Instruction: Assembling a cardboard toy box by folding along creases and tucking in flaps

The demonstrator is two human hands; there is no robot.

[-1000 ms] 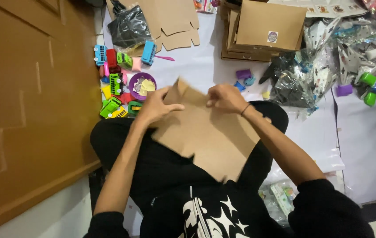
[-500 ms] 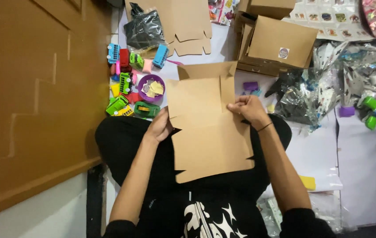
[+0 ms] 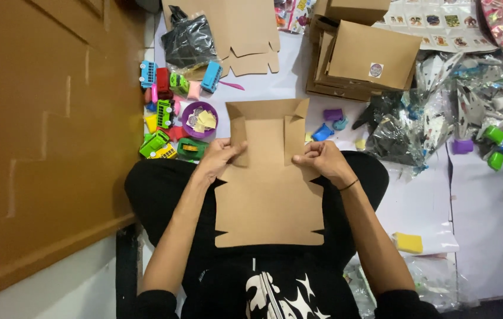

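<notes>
Since the earlier frame the side flaps have folded inward; left hand (image 3: pixel 219 156) and right hand (image 3: pixel 321 160) pinch the cardboard blank (image 3: pixel 269 201) at centre frame, fingers closed on its edges to crease it.

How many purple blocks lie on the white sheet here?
2 clearly: one purple block just beyond the cardboard blank held by the left hand and right hand, another at right beside the foil bags. Others may be hidden under bags.

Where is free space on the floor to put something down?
Bare white sheet lies right of the right hand, between the yellow block and purple cup. Crowded: toy vehicles beside the left hand, foil bags, folded boxes.
</notes>
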